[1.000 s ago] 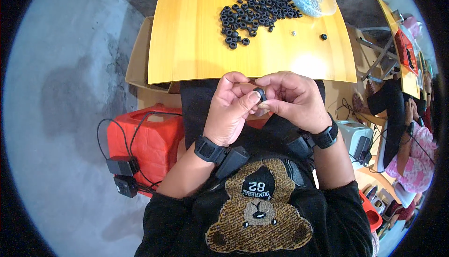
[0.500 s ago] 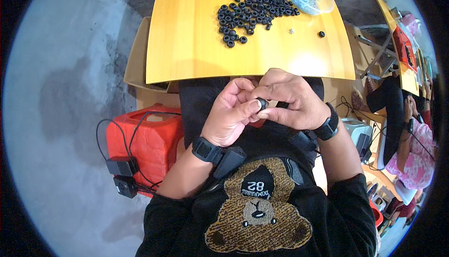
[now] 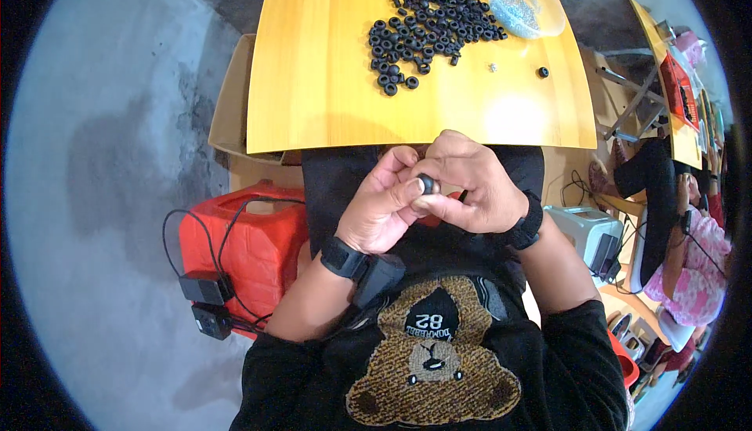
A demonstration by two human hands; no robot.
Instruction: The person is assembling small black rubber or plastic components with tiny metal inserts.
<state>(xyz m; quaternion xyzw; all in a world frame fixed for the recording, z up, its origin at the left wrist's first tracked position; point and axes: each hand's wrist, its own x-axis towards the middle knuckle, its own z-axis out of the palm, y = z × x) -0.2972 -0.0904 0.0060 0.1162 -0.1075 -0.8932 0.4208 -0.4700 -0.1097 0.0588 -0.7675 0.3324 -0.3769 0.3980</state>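
Note:
Between my two hands, just off the near edge of the table, is a small round black piece (image 3: 428, 185), like a little rubber wheel. My left hand (image 3: 384, 205) pinches it between thumb and fingers. From the other side my right hand (image 3: 475, 188) is closed on the same piece, thumb below and bent fingers above; the fingers hide part of it. Many similar black ring-shaped pieces (image 3: 423, 35) lie in a loose heap on the yellow table (image 3: 313, 94). One black piece (image 3: 543, 72) sits apart on the right, near a tiny silvery bit (image 3: 493, 67).
A clear round bowl (image 3: 558, 17) with small pale-blue shiny pieces stands right of the heap. A red plastic stool (image 3: 243, 255) with cables and black boxes is at my left, a grey stool (image 3: 583, 231) at my right. Another person (image 3: 685, 266) sits farther right beside a second table.
The whole view has shifted, so the table sits slightly lower. My right hand has moved a little left, and the black piece between my fingers has turned slightly. Both hands keep their hold.

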